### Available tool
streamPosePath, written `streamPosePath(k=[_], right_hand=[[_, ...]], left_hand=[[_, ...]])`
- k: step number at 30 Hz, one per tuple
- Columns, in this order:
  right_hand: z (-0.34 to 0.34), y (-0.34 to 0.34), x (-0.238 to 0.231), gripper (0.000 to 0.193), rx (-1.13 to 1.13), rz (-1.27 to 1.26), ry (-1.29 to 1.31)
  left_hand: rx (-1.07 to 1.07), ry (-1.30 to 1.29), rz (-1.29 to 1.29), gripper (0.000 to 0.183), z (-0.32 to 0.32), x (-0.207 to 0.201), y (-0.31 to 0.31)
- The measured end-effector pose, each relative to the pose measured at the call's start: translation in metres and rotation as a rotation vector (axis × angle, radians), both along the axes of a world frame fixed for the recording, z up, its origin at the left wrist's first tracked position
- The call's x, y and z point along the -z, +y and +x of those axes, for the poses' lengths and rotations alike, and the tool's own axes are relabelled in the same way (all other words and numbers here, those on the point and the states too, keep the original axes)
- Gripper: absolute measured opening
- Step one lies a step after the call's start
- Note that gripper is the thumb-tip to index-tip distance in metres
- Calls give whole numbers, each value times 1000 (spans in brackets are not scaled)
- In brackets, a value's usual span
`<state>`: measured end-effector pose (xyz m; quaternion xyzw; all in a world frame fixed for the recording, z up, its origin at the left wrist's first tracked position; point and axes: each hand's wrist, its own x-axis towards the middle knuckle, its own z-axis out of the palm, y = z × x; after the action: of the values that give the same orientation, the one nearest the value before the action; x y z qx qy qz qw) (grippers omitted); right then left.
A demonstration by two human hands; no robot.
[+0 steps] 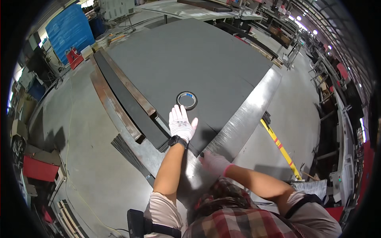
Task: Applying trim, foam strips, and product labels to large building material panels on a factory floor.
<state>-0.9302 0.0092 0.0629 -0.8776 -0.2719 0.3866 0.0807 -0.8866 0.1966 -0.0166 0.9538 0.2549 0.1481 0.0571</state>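
Note:
My left hand (181, 125), in a white glove, lies flat with its fingers stretched out on a large dark grey sheet (186, 55). Just beyond its fingertips is a roll of black tape (187, 100) with a blue mark inside its ring. At the near corner of the sheet, my right hand (214, 162), also gloved, is closed with its fingers bent. A small dark tip shows at its fingers, but what they grip is mostly hidden. Under the sheet, a shiny metal tabletop (254, 99) shows along the right side.
Two brown metal bars (115, 105) and a dark strip between them lie along the table's left edge. Thin dark strips (131, 154) stick out at the near left. A yellow bar with red bands (281, 148) stands on the right. A blue sheet (70, 33) hangs far left.

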Motion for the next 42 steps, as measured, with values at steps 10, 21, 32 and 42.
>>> streamPosePath(k=[10, 21, 32, 42], right_hand=[[1, -13, 14, 37, 21, 99, -20], [3, -17, 37, 33, 70, 87, -3], [-17, -53, 91, 32, 51, 278, -171], [-15, -76, 110, 29, 93, 290, -91]], left_hand=[[21, 40, 37, 84, -1, 3, -3], [25, 114, 51, 83, 2, -2, -5], [28, 76, 103, 84, -5, 21, 10], [31, 147, 60, 82, 0, 0, -2]])
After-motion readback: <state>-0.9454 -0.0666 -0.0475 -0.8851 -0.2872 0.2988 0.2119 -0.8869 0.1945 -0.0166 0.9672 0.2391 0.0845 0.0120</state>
